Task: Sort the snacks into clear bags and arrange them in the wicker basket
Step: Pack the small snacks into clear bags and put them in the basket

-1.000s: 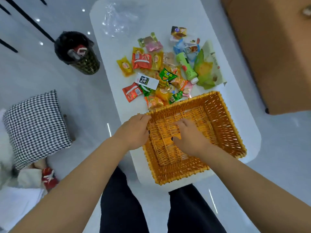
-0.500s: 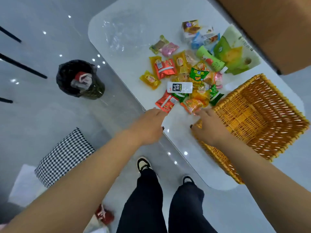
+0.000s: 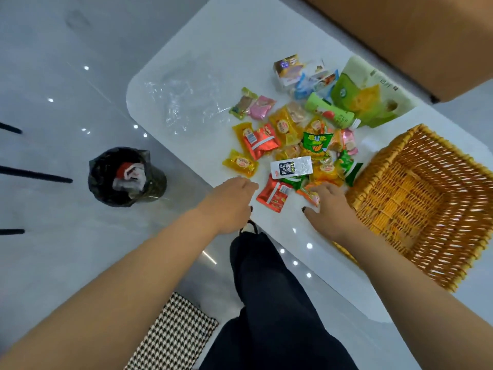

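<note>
1. The scene is bright and evenly lit, with a cool white cast.
2. Small round glare spots dot the glossy floor [image 3: 66, 108] at 9 o'clock and the white table [image 3: 202, 49] edge near 5 o'clock.
3. Shadows are faint and soft.
4. Wide-angle distortion bends the edges; the forearms at 6 o'clock look stretched.
5. Mild blur softens the wicker basket [image 3: 416, 198] at 3 o'clock.
</note>
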Demonstrator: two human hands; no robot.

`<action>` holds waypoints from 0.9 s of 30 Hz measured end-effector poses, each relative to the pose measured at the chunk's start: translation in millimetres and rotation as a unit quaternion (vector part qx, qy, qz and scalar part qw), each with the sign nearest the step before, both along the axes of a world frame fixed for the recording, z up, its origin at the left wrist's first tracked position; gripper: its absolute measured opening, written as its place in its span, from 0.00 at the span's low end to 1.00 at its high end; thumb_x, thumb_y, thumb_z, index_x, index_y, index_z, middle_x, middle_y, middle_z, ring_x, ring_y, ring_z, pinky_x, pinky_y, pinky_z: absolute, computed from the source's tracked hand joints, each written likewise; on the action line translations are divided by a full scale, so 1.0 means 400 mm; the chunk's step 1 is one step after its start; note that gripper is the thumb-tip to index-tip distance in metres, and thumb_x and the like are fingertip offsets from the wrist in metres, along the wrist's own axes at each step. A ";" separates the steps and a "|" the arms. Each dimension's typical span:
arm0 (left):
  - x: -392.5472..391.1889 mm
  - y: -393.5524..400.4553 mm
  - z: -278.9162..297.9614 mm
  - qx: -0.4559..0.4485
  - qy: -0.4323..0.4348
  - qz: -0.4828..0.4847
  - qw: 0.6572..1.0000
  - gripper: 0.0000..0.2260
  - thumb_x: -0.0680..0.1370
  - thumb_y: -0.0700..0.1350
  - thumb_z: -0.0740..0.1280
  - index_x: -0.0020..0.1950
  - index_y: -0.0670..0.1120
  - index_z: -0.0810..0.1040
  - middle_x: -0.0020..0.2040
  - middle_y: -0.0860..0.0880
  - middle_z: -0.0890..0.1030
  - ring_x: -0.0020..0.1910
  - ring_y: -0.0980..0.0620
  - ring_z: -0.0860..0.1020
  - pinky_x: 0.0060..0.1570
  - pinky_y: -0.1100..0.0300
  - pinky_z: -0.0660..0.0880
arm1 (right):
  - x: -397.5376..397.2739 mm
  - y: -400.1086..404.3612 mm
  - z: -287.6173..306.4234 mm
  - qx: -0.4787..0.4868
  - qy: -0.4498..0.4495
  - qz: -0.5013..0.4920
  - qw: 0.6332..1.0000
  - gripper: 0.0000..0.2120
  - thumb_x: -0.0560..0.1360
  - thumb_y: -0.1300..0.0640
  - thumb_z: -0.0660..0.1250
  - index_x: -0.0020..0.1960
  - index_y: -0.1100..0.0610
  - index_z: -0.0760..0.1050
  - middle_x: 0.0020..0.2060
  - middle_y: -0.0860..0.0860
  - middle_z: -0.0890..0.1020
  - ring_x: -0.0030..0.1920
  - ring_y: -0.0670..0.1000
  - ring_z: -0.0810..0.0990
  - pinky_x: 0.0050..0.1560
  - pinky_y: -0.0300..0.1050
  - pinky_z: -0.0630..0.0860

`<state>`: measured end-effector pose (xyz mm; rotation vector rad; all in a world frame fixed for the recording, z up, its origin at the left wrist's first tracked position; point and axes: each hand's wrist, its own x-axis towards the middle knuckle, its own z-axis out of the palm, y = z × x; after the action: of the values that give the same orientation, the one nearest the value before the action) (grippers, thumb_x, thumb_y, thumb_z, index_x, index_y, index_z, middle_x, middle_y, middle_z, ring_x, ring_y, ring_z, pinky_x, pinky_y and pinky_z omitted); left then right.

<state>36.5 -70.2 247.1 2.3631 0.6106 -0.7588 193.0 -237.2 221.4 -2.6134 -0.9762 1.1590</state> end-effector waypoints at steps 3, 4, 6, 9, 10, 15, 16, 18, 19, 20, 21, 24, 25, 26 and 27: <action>0.060 0.055 -0.006 0.003 0.010 -0.023 1.000 0.25 0.82 0.44 0.59 0.78 0.47 0.57 0.75 0.46 0.63 0.73 0.47 0.62 0.69 0.56 0.61 | 0.017 0.056 -0.026 -0.006 0.016 -0.036 0.999 0.27 0.77 0.53 0.66 0.72 0.59 0.63 0.71 0.58 0.63 0.71 0.58 0.61 0.72 0.53 0.59; 0.078 0.070 -0.007 -0.002 0.012 -0.025 1.000 0.25 0.82 0.44 0.59 0.79 0.47 0.57 0.76 0.47 0.62 0.74 0.47 0.61 0.69 0.56 0.61 | 0.021 0.072 -0.029 -0.008 0.023 -0.054 0.998 0.27 0.77 0.53 0.66 0.73 0.59 0.63 0.71 0.58 0.63 0.72 0.57 0.61 0.72 0.51 0.59; 0.108 0.099 -0.009 -0.011 0.019 -0.033 0.999 0.24 0.83 0.44 0.58 0.79 0.47 0.56 0.78 0.47 0.60 0.75 0.48 0.59 0.70 0.56 0.59 | 0.029 0.101 -0.035 -0.009 0.037 -0.091 0.995 0.27 0.77 0.53 0.65 0.73 0.59 0.63 0.72 0.57 0.63 0.72 0.56 0.61 0.70 0.49 0.60; 0.148 0.133 -0.009 -0.014 0.032 -0.059 0.998 0.24 0.83 0.45 0.57 0.79 0.47 0.56 0.78 0.48 0.58 0.76 0.49 0.58 0.70 0.56 0.59 | 0.034 0.127 -0.038 -0.012 0.047 -0.123 0.991 0.27 0.77 0.52 0.65 0.74 0.57 0.63 0.72 0.56 0.63 0.72 0.56 0.62 0.69 0.50 0.61; 0.159 0.141 -0.009 -0.016 0.037 -0.068 0.997 0.24 0.83 0.45 0.57 0.79 0.47 0.56 0.78 0.48 0.58 0.76 0.49 0.57 0.70 0.56 0.59 | 0.034 0.131 -0.038 -0.012 0.046 -0.127 0.991 0.27 0.77 0.52 0.64 0.73 0.56 0.63 0.72 0.55 0.63 0.72 0.56 0.62 0.68 0.50 0.61; 0.201 0.163 -0.001 -0.015 0.026 -0.119 0.992 0.23 0.83 0.45 0.59 0.77 0.46 0.59 0.76 0.47 0.62 0.74 0.48 0.61 0.67 0.55 0.63 | 0.021 0.135 -0.024 -0.012 0.041 -0.171 0.984 0.28 0.77 0.53 0.65 0.74 0.57 0.63 0.71 0.55 0.64 0.71 0.56 0.62 0.68 0.49 0.61; 0.204 0.164 0.001 -0.016 0.021 -0.128 0.991 0.23 0.83 0.45 0.59 0.77 0.46 0.59 0.75 0.47 0.63 0.73 0.48 0.62 0.67 0.55 0.63 | 0.012 0.135 -0.017 -0.009 0.041 -0.183 0.982 0.27 0.77 0.53 0.65 0.74 0.57 0.62 0.71 0.55 0.64 0.71 0.56 0.61 0.68 0.49 0.61; 0.203 0.170 0.004 -0.017 0.015 -0.150 0.988 0.23 0.82 0.45 0.59 0.77 0.46 0.60 0.75 0.47 0.64 0.72 0.48 0.63 0.66 0.55 0.64 | -0.013 0.137 -0.004 0.004 0.042 -0.206 0.978 0.26 0.77 0.55 0.65 0.73 0.59 0.63 0.70 0.56 0.64 0.70 0.57 0.61 0.68 0.48 0.61; 0.198 0.175 0.005 -0.017 0.012 -0.163 0.986 0.23 0.82 0.44 0.59 0.77 0.46 0.60 0.74 0.47 0.64 0.72 0.48 0.63 0.66 0.55 0.64 | -0.031 0.138 0.001 0.013 0.043 -0.215 0.975 0.25 0.77 0.56 0.65 0.72 0.59 0.64 0.69 0.57 0.65 0.70 0.57 0.61 0.68 0.48 0.61; 0.190 0.182 0.005 -0.018 0.008 -0.175 0.984 0.23 0.82 0.44 0.59 0.77 0.46 0.60 0.74 0.46 0.65 0.72 0.48 0.63 0.65 0.56 0.64 | -0.051 0.138 0.005 0.020 0.044 -0.223 0.974 0.24 0.77 0.56 0.65 0.71 0.60 0.65 0.69 0.57 0.65 0.70 0.57 0.62 0.68 0.48 0.60; 0.180 0.188 0.006 -0.023 0.006 -0.186 0.982 0.23 0.82 0.44 0.59 0.77 0.45 0.60 0.74 0.46 0.64 0.72 0.47 0.63 0.65 0.56 0.64 | -0.073 0.137 0.008 0.024 0.042 -0.233 0.971 0.24 0.77 0.56 0.65 0.71 0.60 0.65 0.70 0.57 0.65 0.71 0.57 0.61 0.69 0.48 0.60; 0.130 0.211 0.011 -0.046 0.007 -0.217 0.975 0.24 0.82 0.45 0.59 0.78 0.45 0.58 0.76 0.45 0.62 0.74 0.47 0.60 0.69 0.56 0.62 | -0.158 0.122 0.022 0.026 0.023 -0.288 0.957 0.27 0.77 0.53 0.66 0.73 0.59 0.64 0.72 0.56 0.62 0.73 0.56 0.59 0.70 0.48 0.60; 0.110 0.220 0.013 -0.053 0.008 -0.226 0.973 0.25 0.82 0.45 0.59 0.78 0.45 0.57 0.77 0.46 0.60 0.75 0.47 0.59 0.70 0.55 0.60 | -0.191 0.117 0.028 0.027 0.015 -0.309 0.951 0.27 0.77 0.52 0.66 0.73 0.58 0.64 0.72 0.56 0.62 0.73 0.56 0.60 0.70 0.48 0.60; 0.089 0.229 0.015 -0.060 0.008 -0.237 0.970 0.25 0.82 0.46 0.59 0.79 0.46 0.56 0.78 0.46 0.59 0.76 0.48 0.58 0.72 0.55 0.59 | -0.226 0.113 0.032 0.024 0.010 -0.330 0.944 0.27 0.77 0.52 0.67 0.73 0.58 0.64 0.72 0.56 0.62 0.73 0.56 0.60 0.70 0.49 0.61; 0.069 0.240 0.016 -0.064 0.006 -0.248 0.967 0.25 0.83 0.46 0.59 0.79 0.46 0.56 0.78 0.46 0.58 0.76 0.48 0.57 0.72 0.54 0.59 | -0.260 0.111 0.036 0.021 0.008 -0.348 0.937 0.27 0.76 0.53 0.67 0.73 0.58 0.64 0.72 0.56 0.62 0.73 0.56 0.60 0.70 0.50 0.61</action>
<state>64.1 25.7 253.5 2.4119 -0.0400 -0.9894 88.8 -192.7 235.6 -2.5499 -0.0250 0.9388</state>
